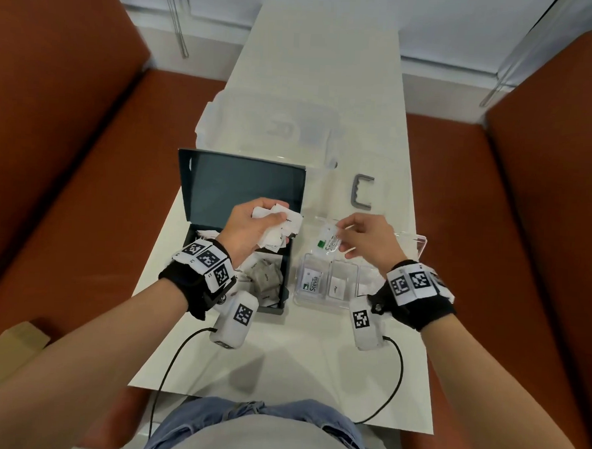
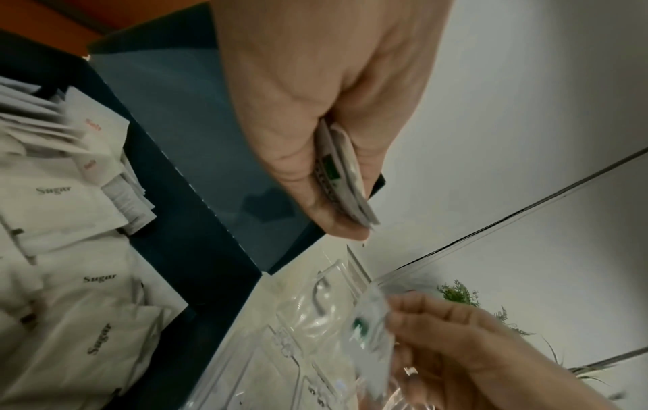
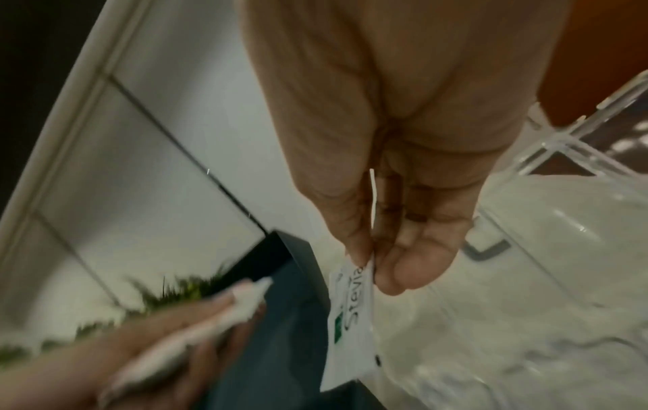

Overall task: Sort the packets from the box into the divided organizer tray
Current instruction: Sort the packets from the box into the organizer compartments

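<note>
Packets (image 1: 264,281) are lying loose in the dark box (image 1: 285,275) that is sitting open on the white table (image 1: 297,361), its lid (image 1: 242,183) standing up on the far side. In the left wrist view several of them are reading "Sugar" and are piled against the box's inner wall. You are clutching a bunch of white packets (image 1: 280,227) in your left hand (image 1: 249,228), fingers curled round them, and holding it above the far part of the box. In the left wrist view the bunch is sitting edge-on between your thumb and fingers, with a green mark showing on one packet.

Your right hand (image 1: 369,238) is pinching a single Stevia packet (image 1: 329,243) between thumb and fingertips. That packet is hanging down over the far edge of the clear organizer tray (image 1: 420,244), just beside the box. In the right wrist view you are gripping it by its top edge, and the word "Stevia" and a green square are showing on its face.

The tray is lying to the right of the box, almost touching it. In its near row, the leftmost compartment is holding a Stevia packet (image 1: 310,281), and the compartment next to it is holding a white packet (image 1: 337,288) whose print is too small to read.

Beyond the tray a grey handle-shaped piece (image 1: 361,193) is lying on the table, and a clear plastic container (image 1: 269,126) is standing behind the box lid. Orange seats (image 1: 69,143) are flanking the table on both sides.
</note>
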